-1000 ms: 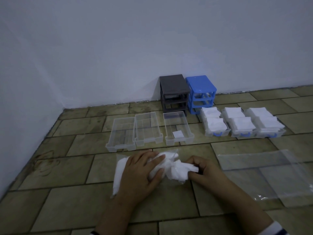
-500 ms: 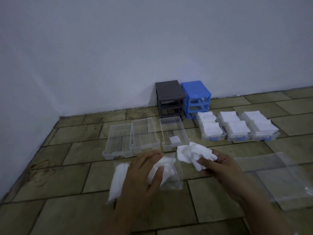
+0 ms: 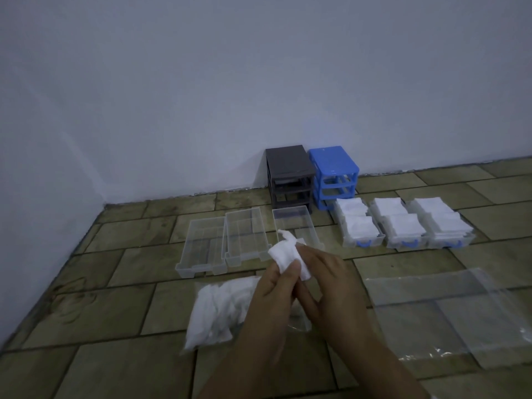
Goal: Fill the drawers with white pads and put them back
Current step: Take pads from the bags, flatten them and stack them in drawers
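Item: wad of white pads (image 3: 288,256), pinched by left hand (image 3: 270,295) and right hand (image 3: 328,286) above floor, before clear drawer (image 3: 296,226); advice: peel single pads, lay flat, stack squarely

Dim bluish light, soft overall focus, faint glare on the clear plastic sheet (image 3: 457,309), wide-angle bending at edges

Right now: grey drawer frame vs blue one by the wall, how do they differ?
The grey frame is dark grey and stands left; the blue frame is bright blue and stands right, nearer the pad-filled drawers. The clear drawers in front of the grey frame look almost unfilled; those in front of the blue frame are packed with white pads. Shared: same three-tier shape, against the wall, slots without drawers.
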